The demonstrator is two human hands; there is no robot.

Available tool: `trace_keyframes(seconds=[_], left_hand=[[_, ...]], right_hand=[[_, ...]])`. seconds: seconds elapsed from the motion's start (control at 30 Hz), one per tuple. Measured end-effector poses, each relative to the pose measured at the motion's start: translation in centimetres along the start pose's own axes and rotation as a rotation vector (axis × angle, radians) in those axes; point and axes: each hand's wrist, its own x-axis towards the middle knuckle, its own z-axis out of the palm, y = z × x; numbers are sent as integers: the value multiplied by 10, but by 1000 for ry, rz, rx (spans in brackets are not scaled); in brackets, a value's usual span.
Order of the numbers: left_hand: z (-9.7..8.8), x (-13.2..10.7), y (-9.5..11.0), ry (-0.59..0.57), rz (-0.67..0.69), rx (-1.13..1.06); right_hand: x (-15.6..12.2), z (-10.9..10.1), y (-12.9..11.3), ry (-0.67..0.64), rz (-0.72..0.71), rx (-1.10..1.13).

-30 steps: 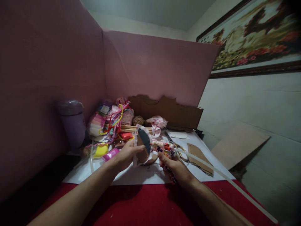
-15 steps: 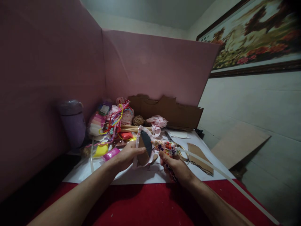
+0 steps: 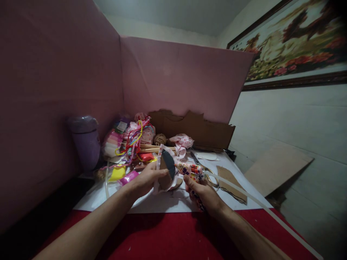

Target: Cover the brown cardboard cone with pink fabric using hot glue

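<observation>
My left hand (image 3: 150,177) grips a cardboard piece (image 3: 163,180) edged with pale pink fabric, with a dark blue-grey patch on its upper right. My thumb lies across its face. In my right hand (image 3: 199,189) is a flower-patterned glue gun (image 3: 191,170), its handle wrapped by my fingers. A long translucent glue stick (image 3: 238,186) runs from its back toward the lower right. The gun's nozzle points at the right edge of the cardboard piece; whether it touches cannot be made out.
Scissors (image 3: 213,177) and a cardboard strip (image 3: 231,184) lie to the right on the white sheet (image 3: 121,202). Pipe cleaners (image 3: 135,139), wooden sticks (image 3: 154,148), twine (image 3: 159,139) and pink fabric (image 3: 183,141) are heaped behind. A purple tumbler (image 3: 86,144) stands left.
The view has shifted very slightly. Both hands keep their hold, and the cardboard piece and glue gun stay in nearly the same place.
</observation>
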Motion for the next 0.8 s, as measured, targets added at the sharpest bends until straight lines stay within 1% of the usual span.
trace_keyframes(seconds=[0.2, 0.37, 0.63, 0.8], left_hand=[[3, 0, 4, 14, 5, -37], [-1, 0, 0, -35, -8, -41], [-4, 1, -3, -82, -56, 40], [-5, 1, -5, -123, -54, 59]], right_hand=[[-1, 1, 0, -9, 19, -10], [-1, -1, 0, -17, -8, -19], [0, -1, 0, 4, -11, -35], [-2, 1, -2, 29, 7, -11]])
